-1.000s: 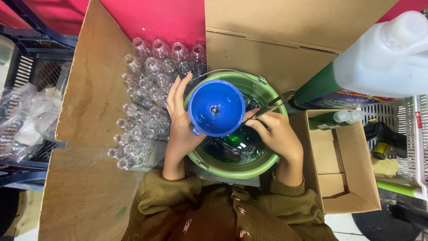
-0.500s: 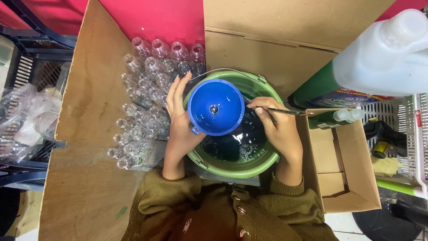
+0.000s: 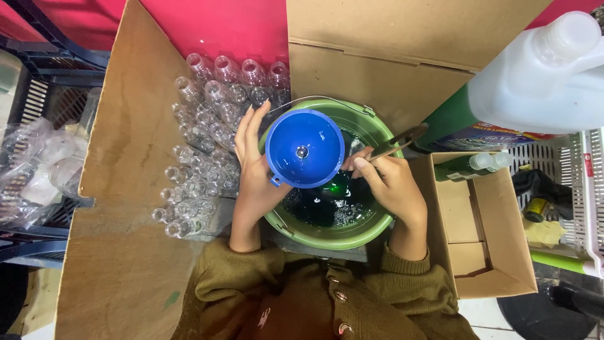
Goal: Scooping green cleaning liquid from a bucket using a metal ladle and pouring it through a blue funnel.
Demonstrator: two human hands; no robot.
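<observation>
While left hand (image 3: 255,182) cups the blue funnel (image 3: 304,148) just over the green bucket (image 3: 327,236), right hand (image 3: 390,186), beside it, pinches a thin metal tool (image 3: 396,142). Risk: funnel tipping from the one-sided grip, spilling dark green liquid (image 3: 327,204).

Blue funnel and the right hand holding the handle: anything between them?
Head view: almost nothing. The blue funnel rim nearly meets the right hand; only a sliver of dark green liquid in the green bucket shows below the gap.
</observation>
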